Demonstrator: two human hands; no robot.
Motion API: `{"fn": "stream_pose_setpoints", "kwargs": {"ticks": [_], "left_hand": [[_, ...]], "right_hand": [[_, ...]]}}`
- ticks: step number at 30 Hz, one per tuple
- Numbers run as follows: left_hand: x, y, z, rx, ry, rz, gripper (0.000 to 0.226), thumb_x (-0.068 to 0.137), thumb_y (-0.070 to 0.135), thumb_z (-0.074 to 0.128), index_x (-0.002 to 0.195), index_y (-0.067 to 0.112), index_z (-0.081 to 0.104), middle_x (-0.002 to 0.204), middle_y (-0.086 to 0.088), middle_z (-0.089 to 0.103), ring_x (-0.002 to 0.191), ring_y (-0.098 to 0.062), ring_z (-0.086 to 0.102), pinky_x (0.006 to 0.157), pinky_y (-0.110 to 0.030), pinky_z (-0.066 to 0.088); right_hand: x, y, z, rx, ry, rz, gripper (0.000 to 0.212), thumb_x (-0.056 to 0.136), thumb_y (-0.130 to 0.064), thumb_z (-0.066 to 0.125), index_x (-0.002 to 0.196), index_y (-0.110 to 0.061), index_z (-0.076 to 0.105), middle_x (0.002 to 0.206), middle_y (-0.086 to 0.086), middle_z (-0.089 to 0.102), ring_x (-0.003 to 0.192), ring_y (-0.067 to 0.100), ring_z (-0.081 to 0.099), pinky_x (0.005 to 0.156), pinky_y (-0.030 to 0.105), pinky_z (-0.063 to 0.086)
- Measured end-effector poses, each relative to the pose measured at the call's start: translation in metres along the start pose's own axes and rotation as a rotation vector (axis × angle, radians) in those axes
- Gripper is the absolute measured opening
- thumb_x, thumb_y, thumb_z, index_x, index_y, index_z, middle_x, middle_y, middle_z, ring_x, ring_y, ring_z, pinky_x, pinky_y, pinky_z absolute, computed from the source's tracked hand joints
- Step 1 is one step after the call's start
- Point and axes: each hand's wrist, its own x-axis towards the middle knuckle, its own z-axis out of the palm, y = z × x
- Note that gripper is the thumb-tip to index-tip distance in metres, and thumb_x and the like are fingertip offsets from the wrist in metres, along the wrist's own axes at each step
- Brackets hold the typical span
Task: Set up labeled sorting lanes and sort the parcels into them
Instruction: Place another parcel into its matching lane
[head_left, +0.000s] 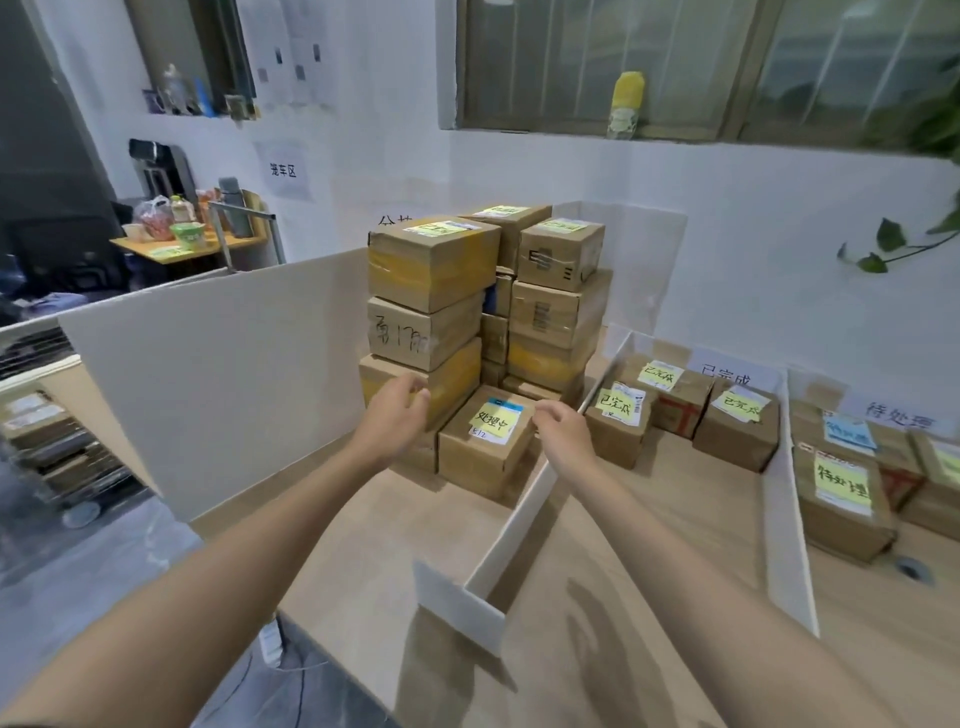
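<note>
- Fingers of both hands loosely curled, grasping nothing.
- Parcel tagged 处理中 sits between left hand and right hand, just ahead; both equally near.

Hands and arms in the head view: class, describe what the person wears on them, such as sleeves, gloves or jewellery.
The left hand and the right hand are bare: no gloves, and no rings that can be made out. The left forearm and the right forearm are uncovered to the frame's edge, with no sleeve, watch or wristband showing.
</note>
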Motion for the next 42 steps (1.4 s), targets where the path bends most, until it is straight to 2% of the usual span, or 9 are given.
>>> {"fn": "stream_pose_setpoints", "kwargs": {"ticks": [4, 12, 16, 21, 25, 30, 33, 37, 42], "left_hand": [[0.049, -0.007, 0.02, 0.02, -0.031, 0.012, 0.035, 0.1, 0.021, 0.039, 0.131, 0.008, 0.049, 0.128, -0.008, 0.055, 0.117, -0.021, 0.051, 0.093, -0.03, 0.04], [0.113, -0.034, 0.065, 0.106, -0.153, 0.009, 0.038, 0.099, 0.023, 0.039, 0.131, 0.006, 0.049, 0.131, -0.01, 0.055, 0.12, -0.023, 0.05, 0.099, -0.033, 0.039], [0.127, -0.046, 0.083, 0.112, -0.224, 0.015, 0.038, 0.099, 0.02, 0.039, 0.133, 0.005, 0.047, 0.132, -0.011, 0.054, 0.121, -0.023, 0.049, 0.096, -0.029, 0.036], [0.147, -0.06, 0.105, 0.109, -0.311, -0.002, 0.038, 0.1, 0.021, 0.037, 0.134, 0.006, 0.046, 0.133, -0.012, 0.053, 0.122, -0.023, 0.048, 0.095, -0.03, 0.038], [0.163, -0.073, 0.122, 0.1, -0.424, -0.012, 0.039, 0.101, 0.021, 0.036, 0.135, 0.006, 0.044, 0.134, -0.013, 0.053, 0.115, -0.023, 0.051, 0.084, -0.025, 0.037], [0.18, -0.089, 0.14, 0.046, -0.569, -0.038, 0.041, 0.101, 0.022, 0.034, 0.14, 0.009, 0.039, 0.129, -0.009, 0.057, 0.093, -0.01, 0.05, 0.057, -0.012, 0.036], [0.186, -0.097, 0.148, 0.028, -0.617, -0.065, 0.045, 0.102, 0.023, 0.032, 0.145, 0.01, 0.033, 0.129, -0.007, 0.057, 0.092, -0.011, 0.05, 0.055, -0.01, 0.036], [0.194, -0.105, 0.155, -0.024, -0.64, -0.118, 0.035, 0.103, 0.025, 0.031, 0.135, 0.015, 0.041, 0.122, -0.008, 0.061, 0.078, -0.011, 0.055, 0.054, -0.011, 0.037], [0.203, -0.112, 0.162, -0.08, -0.618, -0.156, 0.027, 0.101, 0.023, 0.034, 0.124, 0.016, 0.046, 0.119, -0.004, 0.06, 0.085, -0.012, 0.054, 0.058, -0.013, 0.037]], "right_hand": [[0.049, 0.004, 0.014, 0.033, 0.035, 0.042, 0.032, 0.101, -0.022, 0.038, 0.128, -0.018, 0.055, 0.123, 0.001, 0.06, 0.103, 0.011, 0.053, 0.084, 0.026, 0.046], [0.108, 0.033, 0.037, 0.051, 0.017, 0.144, 0.037, 0.1, -0.02, 0.041, 0.135, -0.014, 0.052, 0.13, -0.001, 0.057, 0.1, 0.01, 0.052, 0.064, 0.014, 0.039], [0.121, 0.048, 0.044, 0.044, 0.047, 0.191, 0.037, 0.1, -0.017, 0.042, 0.134, -0.012, 0.053, 0.134, 0.003, 0.055, 0.113, 0.013, 0.051, 0.083, 0.021, 0.038], [0.136, 0.066, 0.053, 0.041, 0.073, 0.228, 0.03, 0.1, -0.017, 0.044, 0.126, -0.015, 0.057, 0.114, -0.007, 0.058, 0.1, 0.008, 0.052, 0.063, 0.011, 0.037], [0.147, 0.082, 0.068, 0.024, 0.135, 0.283, 0.031, 0.098, -0.016, 0.045, 0.125, -0.016, 0.06, 0.122, -0.005, 0.059, 0.11, 0.013, 0.054, 0.085, 0.023, 0.041], [0.156, 0.094, 0.085, 0.005, 0.159, 0.354, 0.027, 0.097, -0.013, 0.045, 0.119, -0.016, 0.061, 0.116, -0.004, 0.062, 0.104, 0.014, 0.058, 0.068, 0.017, 0.045], [0.161, 0.102, 0.095, -0.002, 0.178, 0.397, 0.023, 0.096, -0.016, 0.048, 0.114, -0.02, 0.062, 0.112, -0.004, 0.065, 0.103, 0.016, 0.061, 0.082, 0.029, 0.054], [0.165, 0.109, 0.105, 0.021, 0.203, 0.423, 0.026, 0.093, -0.007, 0.047, 0.113, -0.018, 0.061, 0.11, -0.007, 0.06, 0.103, 0.014, 0.057, 0.079, 0.021, 0.047], [0.169, 0.12, 0.118, -0.002, 0.229, 0.443, 0.041, 0.086, 0.0, 0.044, 0.117, -0.018, 0.062, 0.121, 0.0, 0.064, 0.108, 0.019, 0.06, 0.091, 0.034, 0.051]]}}
